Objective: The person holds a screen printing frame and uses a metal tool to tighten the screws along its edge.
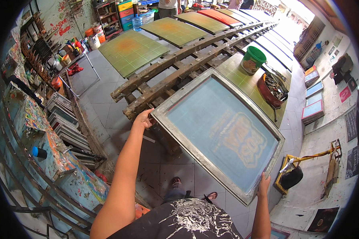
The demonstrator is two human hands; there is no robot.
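A large screen printing frame (203, 119) with a grey metal rim and pale blue mesh is held out before me, tilted. A faint lettered design shows in its mesh. My left hand (144, 119) grips its left corner, fingers closed around the rim. At the lower right, my right hand (263, 185) is closed on the frame's near right edge; the fingers are partly hidden by the rim. Beyond the frame, a green bucket (253, 60) and a dark red bowl of tools (272, 90) stand on a green printing board (235, 75).
A long rusty metal rail (155, 73) runs away from me, with several green boards (133, 51) along it. More screen frames (64, 115) lean at the left. A yellow metal stand (285, 173) is by the right wall, near stacked screens (313, 109).
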